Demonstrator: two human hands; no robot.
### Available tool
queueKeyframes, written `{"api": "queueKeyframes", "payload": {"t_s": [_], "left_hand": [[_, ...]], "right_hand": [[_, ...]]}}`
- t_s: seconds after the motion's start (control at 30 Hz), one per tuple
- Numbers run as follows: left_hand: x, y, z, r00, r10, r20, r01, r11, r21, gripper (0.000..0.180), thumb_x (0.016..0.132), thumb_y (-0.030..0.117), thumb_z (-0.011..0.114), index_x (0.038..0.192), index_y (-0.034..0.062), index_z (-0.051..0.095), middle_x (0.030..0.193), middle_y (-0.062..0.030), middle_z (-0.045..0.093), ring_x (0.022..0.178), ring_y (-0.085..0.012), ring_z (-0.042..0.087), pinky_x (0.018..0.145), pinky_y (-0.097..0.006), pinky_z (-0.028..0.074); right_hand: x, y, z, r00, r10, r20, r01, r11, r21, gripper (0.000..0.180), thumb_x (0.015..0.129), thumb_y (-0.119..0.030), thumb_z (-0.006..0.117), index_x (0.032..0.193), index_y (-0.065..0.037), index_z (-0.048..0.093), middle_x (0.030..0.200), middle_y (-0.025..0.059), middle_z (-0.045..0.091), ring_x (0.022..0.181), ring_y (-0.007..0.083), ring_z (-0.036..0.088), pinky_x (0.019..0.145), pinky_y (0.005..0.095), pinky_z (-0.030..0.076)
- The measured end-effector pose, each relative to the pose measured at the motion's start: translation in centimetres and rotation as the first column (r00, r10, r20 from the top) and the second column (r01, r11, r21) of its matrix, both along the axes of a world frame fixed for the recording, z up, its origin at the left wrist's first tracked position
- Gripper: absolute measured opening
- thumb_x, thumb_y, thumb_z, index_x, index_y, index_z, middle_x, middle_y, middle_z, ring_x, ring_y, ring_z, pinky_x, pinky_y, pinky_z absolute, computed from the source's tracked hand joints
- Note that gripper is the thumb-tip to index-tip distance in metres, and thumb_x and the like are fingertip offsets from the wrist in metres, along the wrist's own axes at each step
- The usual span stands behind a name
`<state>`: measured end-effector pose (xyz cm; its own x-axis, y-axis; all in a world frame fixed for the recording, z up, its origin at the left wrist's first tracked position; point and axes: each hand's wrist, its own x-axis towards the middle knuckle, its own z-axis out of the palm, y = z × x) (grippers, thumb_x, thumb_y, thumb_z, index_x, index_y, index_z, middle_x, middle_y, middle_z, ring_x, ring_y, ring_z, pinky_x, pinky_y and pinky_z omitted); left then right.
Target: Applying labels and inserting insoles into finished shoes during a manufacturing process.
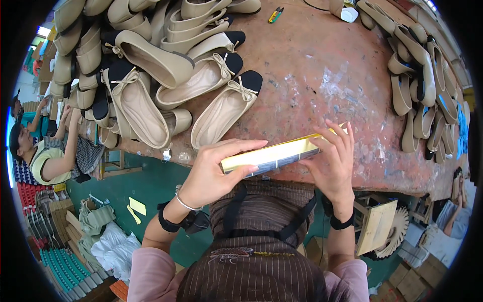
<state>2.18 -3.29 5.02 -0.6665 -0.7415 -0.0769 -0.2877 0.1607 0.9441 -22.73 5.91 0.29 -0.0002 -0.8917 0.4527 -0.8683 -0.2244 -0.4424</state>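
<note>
Holding a gold box (274, 155) in both hands at the near edge of the bench (322, 75).
Head view: the box's long axis runs left to right, its right end tipped up and away. The left hand (214, 173) grips its left end, fingers (241, 146) curled over the top; the right hand (332, 161) clasps the right end. Beige shoes (166, 85) are heaped beyond on the left, more shoes (422, 85) on the right.

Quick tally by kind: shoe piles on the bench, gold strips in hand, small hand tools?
Shoe piles: 2, left pile and right pile
Gold strip: 1, held between left hand and right hand
Green-yellow cutter: 1
Total: 4
</note>
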Motion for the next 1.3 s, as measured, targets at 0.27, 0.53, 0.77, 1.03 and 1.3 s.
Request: {"api": "queueKeyframes", "payload": {"t_s": [0.27,0.53,0.77,1.03,1.3], "left_hand": [[-0.1,0.5,-0.6,0.988,0.007,0.156,0.065,0.891,-0.449,0.045,0.074,0.01,0.081,0.119,0.0107,0.073,0.128,-0.0143,0.061,0.1,-0.0285,0.067,0.086,-0.037,0.053],[-0.7,1.7,-2.4,0.96,0.14,0.241,0.09,0.663,-0.743,0.031,0.069,0.015,0.083,0.096,0.0089,0.07,0.101,-0.0084,0.064,0.084,-0.0267,0.063,0.075,-0.04,0.047],[-0.8,2.1,-2.2,0.905,-0.018,0.426,0.264,0.808,-0.526,0.055,0.077,0.016,0.076,0.129,0.0086,0.06,0.092,-0.0108,0.068,0.083,-0.0291,0.067,0.073,-0.04,0.054],[-0.8,2.1,-2.1,0.906,-0.033,0.422,0.276,0.803,-0.528,0.044,0.077,0.009,0.072,0.12,0.0059,0.065,0.09,-0.0134,0.069,0.081,-0.0297,0.068,0.072,-0.039,0.054],[-0.5,2.6,-2.9,0.937,0.269,0.225,0.026,0.587,-0.809,0.039,0.066,-0.001,0.071,0.103,0.0071,0.066,0.106,-0.0089,0.072,0.103,-0.0287,0.068,0.098,-0.049,0.049]], "right_hand": [[0.2,0.2,-0.4,0.997,0.047,0.054,-0.046,0.999,-0.018,0.041,0.067,-0.014,0.083,0.105,-0.01,0.07,0.097,0.0052,0.063,0.091,0.0243,0.063,0.102,0.051,0.046],[2.0,0.0,-0.1,0.998,0.032,0.062,-0.032,0.999,-0.005,0.034,0.064,-0.004,0.079,0.096,-0.009,0.07,0.101,0.0082,0.062,0.098,0.0291,0.061,0.095,0.049,0.05],[2.2,0.0,-0.1,0.991,0.133,0.03,-0.133,0.991,0.004,0.032,0.065,-0.006,0.079,0.096,-0.009,0.069,0.095,0.0047,0.064,0.089,0.0248,0.063,0.093,0.0449,0.051],[2.2,0.1,0.3,0.985,0.162,0.061,-0.162,0.987,-0.001,0.026,0.068,-0.006,0.077,0.093,-0.009,0.07,0.09,0.0034,0.065,0.085,0.0226,0.064,0.093,0.0422,0.05],[3.2,2.1,0.2,0.994,-0.04,-0.104,0.012,0.968,-0.252,0.024,0.069,-0.003,0.074,0.091,-0.014,0.072,0.096,0.0006,0.068,0.094,0.0193,0.066,0.105,0.0479,0.041]]}}
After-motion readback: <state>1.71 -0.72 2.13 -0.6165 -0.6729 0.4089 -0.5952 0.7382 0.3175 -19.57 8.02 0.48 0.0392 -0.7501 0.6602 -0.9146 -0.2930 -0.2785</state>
